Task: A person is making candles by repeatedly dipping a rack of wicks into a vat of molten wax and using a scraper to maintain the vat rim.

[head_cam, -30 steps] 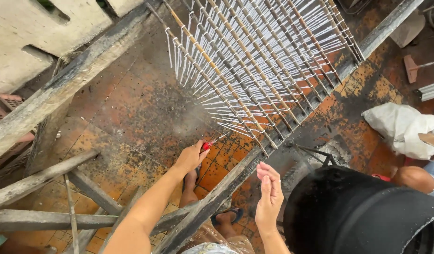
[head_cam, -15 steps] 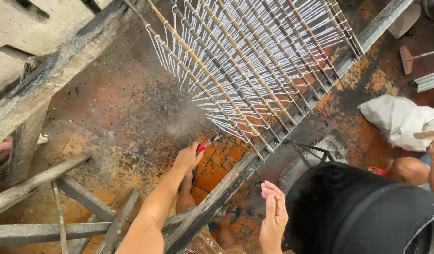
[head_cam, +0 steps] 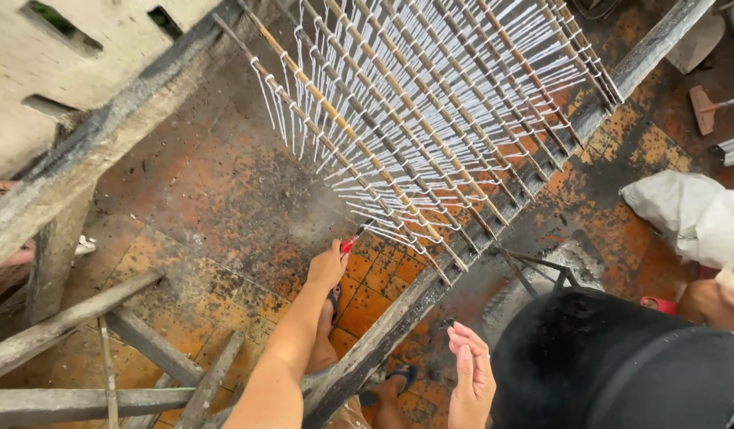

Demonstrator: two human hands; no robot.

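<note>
left hand (head_cam: 327, 266) grip closed on red tool (head_cam: 349, 243) under white strings (head_cam: 398, 119); right hand (head_cam: 472, 380) open.

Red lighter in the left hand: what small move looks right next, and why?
Probably nudge the red lighter slightly up and right, toward the nearest hanging white strings. The left hand holds it just below the rack's lowest corner, its tip short of those loose ends, while the right hand waits open and empty.

A rack of strung rods (head_cam: 430, 111) rests on a beam (head_cam: 494, 230), a drum (head_cam: 613, 365) right of it.
</note>
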